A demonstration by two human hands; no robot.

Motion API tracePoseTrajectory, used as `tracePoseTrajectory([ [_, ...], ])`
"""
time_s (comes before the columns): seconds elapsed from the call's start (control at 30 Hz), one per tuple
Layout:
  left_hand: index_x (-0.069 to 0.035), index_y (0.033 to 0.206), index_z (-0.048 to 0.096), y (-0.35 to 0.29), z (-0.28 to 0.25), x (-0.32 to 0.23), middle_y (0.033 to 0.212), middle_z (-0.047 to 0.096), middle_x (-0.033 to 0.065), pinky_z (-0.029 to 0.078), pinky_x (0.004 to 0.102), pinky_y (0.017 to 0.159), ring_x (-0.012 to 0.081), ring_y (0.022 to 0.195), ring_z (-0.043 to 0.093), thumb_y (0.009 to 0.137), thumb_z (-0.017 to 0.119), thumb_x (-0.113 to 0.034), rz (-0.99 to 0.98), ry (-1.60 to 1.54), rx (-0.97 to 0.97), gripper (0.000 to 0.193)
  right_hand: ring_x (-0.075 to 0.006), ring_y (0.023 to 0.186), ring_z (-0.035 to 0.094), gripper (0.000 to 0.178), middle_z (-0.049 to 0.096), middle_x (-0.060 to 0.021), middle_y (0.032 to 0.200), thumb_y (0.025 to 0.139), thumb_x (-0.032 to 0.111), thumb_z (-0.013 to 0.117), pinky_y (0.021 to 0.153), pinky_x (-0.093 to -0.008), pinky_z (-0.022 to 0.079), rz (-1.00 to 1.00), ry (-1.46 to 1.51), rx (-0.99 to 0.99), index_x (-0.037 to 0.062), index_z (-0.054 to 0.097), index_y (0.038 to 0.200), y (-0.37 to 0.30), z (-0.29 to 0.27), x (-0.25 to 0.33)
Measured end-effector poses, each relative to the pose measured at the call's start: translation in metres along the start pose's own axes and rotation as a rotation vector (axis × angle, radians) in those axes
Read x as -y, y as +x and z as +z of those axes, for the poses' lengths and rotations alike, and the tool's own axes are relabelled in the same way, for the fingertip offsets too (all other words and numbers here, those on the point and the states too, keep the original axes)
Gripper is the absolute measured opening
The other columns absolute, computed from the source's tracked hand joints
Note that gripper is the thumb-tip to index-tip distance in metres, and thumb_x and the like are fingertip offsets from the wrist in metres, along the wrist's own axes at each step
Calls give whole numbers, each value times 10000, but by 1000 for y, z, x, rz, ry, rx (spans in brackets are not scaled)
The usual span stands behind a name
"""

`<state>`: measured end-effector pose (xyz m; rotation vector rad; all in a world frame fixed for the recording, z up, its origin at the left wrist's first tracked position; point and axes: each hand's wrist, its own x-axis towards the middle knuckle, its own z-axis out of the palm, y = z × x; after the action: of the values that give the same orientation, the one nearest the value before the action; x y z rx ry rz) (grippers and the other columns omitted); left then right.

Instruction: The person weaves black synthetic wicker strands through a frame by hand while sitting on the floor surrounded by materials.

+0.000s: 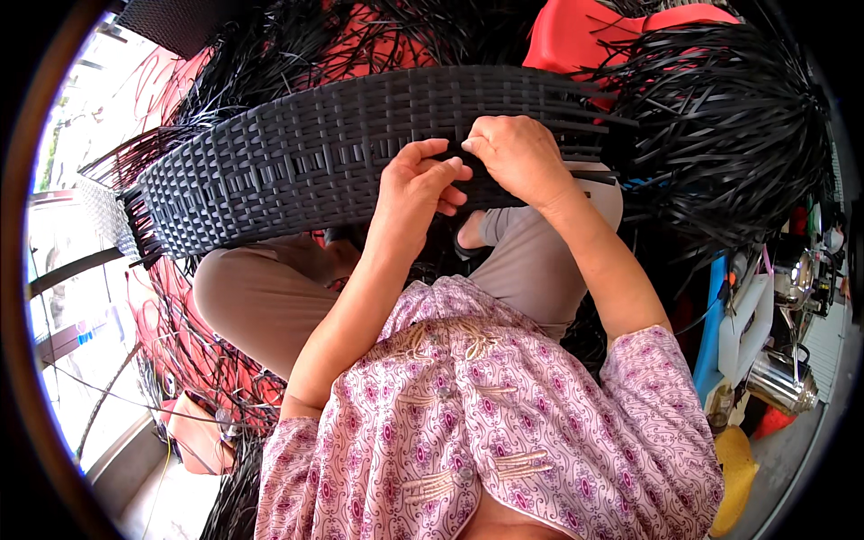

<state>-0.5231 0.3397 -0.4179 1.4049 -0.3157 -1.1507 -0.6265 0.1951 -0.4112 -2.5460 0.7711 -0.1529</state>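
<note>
A long, curved panel of black woven strips (pixel 270 171) lies across my lap and knees. Over its middle, my left hand (pixel 416 191) is half curled, its index finger and thumb apart and nothing visible between them. Just to the right, my right hand (pixel 515 153) is closed, thumb and index pinched at the weave; what they hold, if anything, is hidden. Loose strip ends stick out at both ends of the panel. On the right hangs a big bundle of loose black strips (pixel 720 126).
A red plastic stool or chair (pixel 576 36) stands behind the panel. Tangled black strips lie over the red floor cover (pixel 148 310). An orange-pink bag (pixel 200 434) rests at lower left. On the right are a metal flask (pixel 781 380) and a yellow object (pixel 736 481).
</note>
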Motion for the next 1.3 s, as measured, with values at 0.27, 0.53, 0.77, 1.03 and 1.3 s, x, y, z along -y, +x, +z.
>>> tracePoseTrajectory([
  [0.27, -16, 863, 630, 22, -3, 2, 814, 665, 165, 513, 459, 725, 382, 798, 657, 847, 695, -148, 523, 883, -285, 148, -374, 819, 675, 207, 706, -165, 911, 824, 202, 739, 748, -464, 530, -109, -37, -106, 23, 703, 923, -6, 5, 7],
  [0.53, -4, 889, 579, -56, -30, -44, 719, 622, 64, 502, 271, 577, 127, 620, 638, 908, 661, -40, 431, 498, -240, 92, -134, 743, 614, 282, 662, -62, 1150, 894, 144, 730, 691, -274, 534, -362, 633, -114, 60, 666, 1155, -15, -2, 32],
  [0.77, 15, 1045, 644, -43, -37, -48, 858, 653, 17, 504, 211, 608, 76, 667, 614, 958, 664, -90, 351, 187, -200, 138, -184, 662, 673, 167, 708, -110, 746, 888, 173, 711, 644, -315, 520, -41, 715, -113, 8, 733, 904, -16, 0, 29],
  [1.03, 42, 1359, 555, -5, -35, -7, 926, 698, 52, 496, 215, 633, 74, 690, 603, 963, 640, -159, 59, 217, -68, 452, -320, 593, 661, 232, 668, -136, 641, 858, 235, 731, 600, -388, 511, 189, 423, -176, 28, 708, 756, -12, 17, 22],
  [1.3, 54, 1384, 524, -1, -40, -5, 917, 706, 74, 498, 212, 606, 75, 661, 591, 959, 656, -172, 12, 135, -35, 499, -349, 579, 652, 272, 660, -134, 616, 837, 284, 730, 597, -422, 526, 194, 302, -255, 60, 684, 689, -11, 28, 23],
])
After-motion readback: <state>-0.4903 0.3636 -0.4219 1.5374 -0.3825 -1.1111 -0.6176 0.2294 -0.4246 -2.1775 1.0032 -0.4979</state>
